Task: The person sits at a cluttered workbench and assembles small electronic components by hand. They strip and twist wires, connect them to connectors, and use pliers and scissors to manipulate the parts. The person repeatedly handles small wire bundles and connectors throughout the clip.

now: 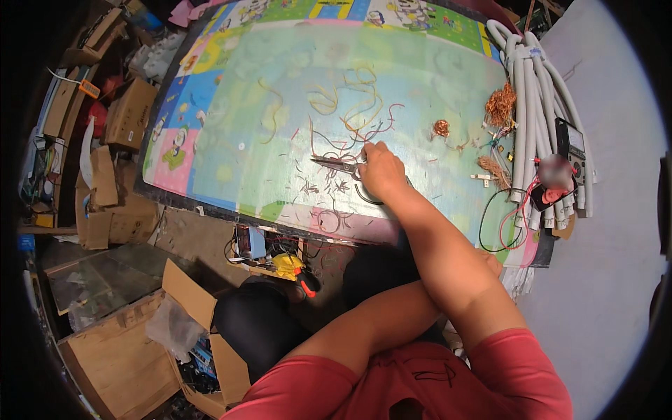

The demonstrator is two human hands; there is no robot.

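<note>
My right hand [381, 168] reaches out over a colourful play mat [231, 140] and grips the handles of a pair of dark scissors [336, 164], whose blades point left and lie low on the mat. Thin cut wires [357, 105] in orange, yellow and red lie scattered around the blades. My left forearm crosses under my right arm. Only a small part of my left hand [493, 264] shows by the mat's right corner, and what it holds is hidden.
Two tufts of bare copper strands [500, 105] [441, 128] lie right of the scissors. White corrugated hoses [539, 105], a black meter [570, 147] and red and black leads [507, 224] sit at the right. Cardboard boxes [129, 112] crowd the left floor.
</note>
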